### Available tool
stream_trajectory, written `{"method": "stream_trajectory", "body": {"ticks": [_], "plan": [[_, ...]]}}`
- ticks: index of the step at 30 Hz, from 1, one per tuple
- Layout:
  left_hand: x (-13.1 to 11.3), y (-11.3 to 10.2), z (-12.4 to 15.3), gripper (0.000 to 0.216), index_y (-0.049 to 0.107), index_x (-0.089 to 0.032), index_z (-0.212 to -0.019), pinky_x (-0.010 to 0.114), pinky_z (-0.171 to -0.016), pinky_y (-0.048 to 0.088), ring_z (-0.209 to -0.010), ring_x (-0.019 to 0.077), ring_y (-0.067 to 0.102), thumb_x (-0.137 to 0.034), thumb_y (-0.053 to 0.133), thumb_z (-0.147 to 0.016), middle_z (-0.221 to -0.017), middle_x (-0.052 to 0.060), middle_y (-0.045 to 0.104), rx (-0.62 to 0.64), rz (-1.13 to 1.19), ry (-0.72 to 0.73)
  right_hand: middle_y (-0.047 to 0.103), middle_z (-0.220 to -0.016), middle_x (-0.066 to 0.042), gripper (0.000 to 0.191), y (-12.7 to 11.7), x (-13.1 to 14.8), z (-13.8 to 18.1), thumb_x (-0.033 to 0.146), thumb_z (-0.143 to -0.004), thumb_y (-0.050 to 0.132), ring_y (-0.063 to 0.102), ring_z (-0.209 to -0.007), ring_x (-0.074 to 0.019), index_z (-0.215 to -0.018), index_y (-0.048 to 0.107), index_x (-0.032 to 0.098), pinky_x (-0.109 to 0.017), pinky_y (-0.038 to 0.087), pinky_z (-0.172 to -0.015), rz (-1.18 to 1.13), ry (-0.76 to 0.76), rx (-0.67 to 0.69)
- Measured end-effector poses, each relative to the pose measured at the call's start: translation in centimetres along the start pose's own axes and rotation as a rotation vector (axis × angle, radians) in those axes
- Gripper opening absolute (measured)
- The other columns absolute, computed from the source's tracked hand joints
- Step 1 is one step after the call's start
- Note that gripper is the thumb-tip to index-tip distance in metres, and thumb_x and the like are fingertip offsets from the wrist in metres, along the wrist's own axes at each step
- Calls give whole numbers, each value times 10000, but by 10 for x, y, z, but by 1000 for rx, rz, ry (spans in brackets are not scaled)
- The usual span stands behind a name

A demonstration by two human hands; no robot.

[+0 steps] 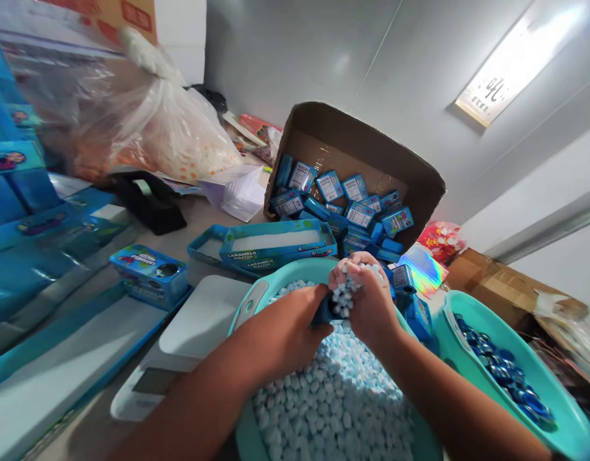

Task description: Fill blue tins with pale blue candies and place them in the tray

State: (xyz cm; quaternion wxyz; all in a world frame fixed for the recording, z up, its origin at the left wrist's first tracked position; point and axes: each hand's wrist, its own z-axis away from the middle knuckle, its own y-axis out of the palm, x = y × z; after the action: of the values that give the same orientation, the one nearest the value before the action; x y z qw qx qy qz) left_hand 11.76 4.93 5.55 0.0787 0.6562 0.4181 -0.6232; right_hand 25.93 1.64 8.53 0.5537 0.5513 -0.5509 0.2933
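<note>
head view, hands over candies, near tub rim

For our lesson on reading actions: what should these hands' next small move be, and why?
Probably the right hand should ease its candies into the blue container: they sit right against it, the left hand grips it, and the tub below could catch spills.

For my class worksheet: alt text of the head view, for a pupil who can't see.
A person's right hand cups pale-blue candies at a blue container in the left hand, above a turquoise basin of more. Behind, a cardboard box holds blue printed packs; a white digital scale sits left.
</note>
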Motion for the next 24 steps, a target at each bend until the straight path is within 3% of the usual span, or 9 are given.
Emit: {"method": "stream_trajectory", "body": {"ticks": [9,12,17,21,24], "plan": [[1,-3,3,495,594,-298,-1305,381,-975,475,-1129,280,645,-194,614,-821,-1216,43,702,12,13,62,549,-580,29,137,1,6,3,280,-738,645,528,-606,-153,-684,534,222,-263,436,-593,7,30,23],[1,-2,2,482,605,-316,-1285,385,-972,476,-1132,283,645,-196,619,-819,-1235,31,695,18,-3,17,560,-598,10,150,0,8,4,309,-739,615,549,-636,-174,-642,542,222,-282,457,-613,-1,64,37],[1,0,4,487,610,-315,-1307,404,-1008,477,-1124,303,663,-238,617,-826,-1124,37,736,-10,-3,-31,567,-632,-13,263,-2,8,5,334,-755,583,576,-692,-193,-532,519,209,-320,495,-687,-18,65,72],[5,3,4,544,564,-300,-1372,422,-1072,446,-1229,311,605,-256,616,-831,-1320,59,664,-31,-19,-50,604,-678,-31,298,-1,7,6,359,-764,587,606,-768,-217,-518,518,206,-354,519,-748,-4,62,76],[8,5,1,545,562,-275,-1367,441,-1059,456,-1250,332,590,-264,624,-826,-1338,84,651,-21,-70,-81,629,-686,-34,319,0,4,5,359,-797,598,630,-767,-217,-526,542,201,-362,531,-765,12,37,97]]}}
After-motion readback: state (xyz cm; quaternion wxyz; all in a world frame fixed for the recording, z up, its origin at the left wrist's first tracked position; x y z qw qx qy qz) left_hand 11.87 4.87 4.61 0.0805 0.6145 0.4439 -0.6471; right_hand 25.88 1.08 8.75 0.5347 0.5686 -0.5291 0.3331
